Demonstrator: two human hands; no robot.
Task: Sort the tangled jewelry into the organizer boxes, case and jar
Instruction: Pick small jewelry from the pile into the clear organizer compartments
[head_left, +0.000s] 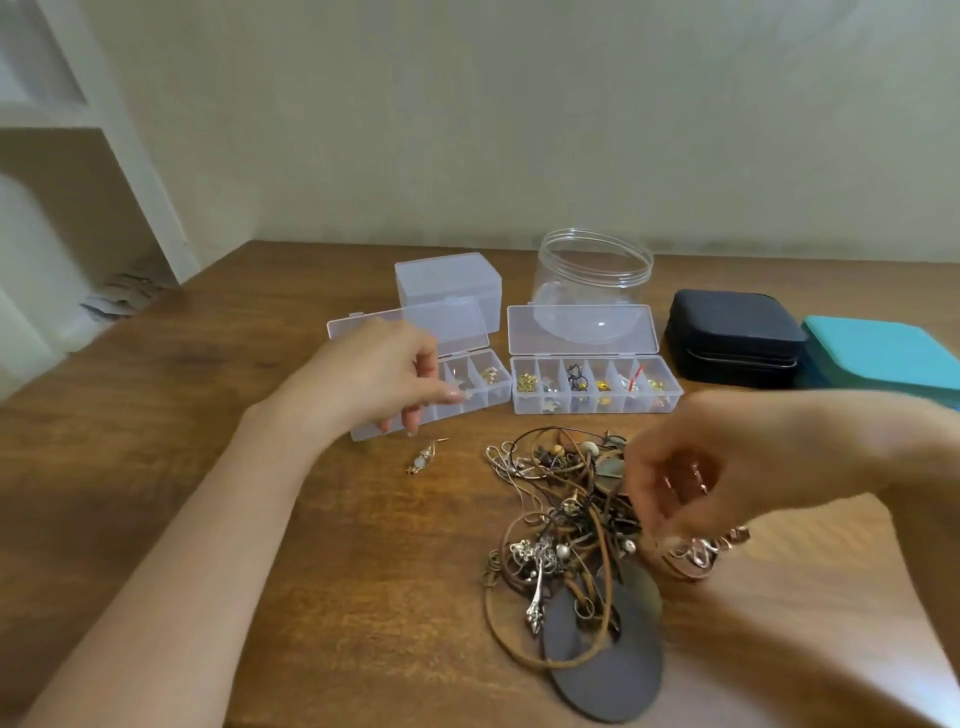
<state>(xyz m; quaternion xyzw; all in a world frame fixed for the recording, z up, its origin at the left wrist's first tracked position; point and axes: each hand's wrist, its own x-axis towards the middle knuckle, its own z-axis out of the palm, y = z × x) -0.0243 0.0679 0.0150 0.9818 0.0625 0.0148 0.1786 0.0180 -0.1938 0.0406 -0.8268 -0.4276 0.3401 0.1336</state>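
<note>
The left hand hovers over the left organizer box, its fingers pinching a small pale charm. The right hand curls its fingers round a rose-gold piece at the right edge of the tangled jewelry on the bench.

Near centre: tangled jewelry, a heap of brown cords, chains and charms. Beyond: left organizer box and right organizer box, clear, lids raised, compartments partly filled; pale charm pinched over the left. Far: open clear jar; right, closed dark case.
</note>
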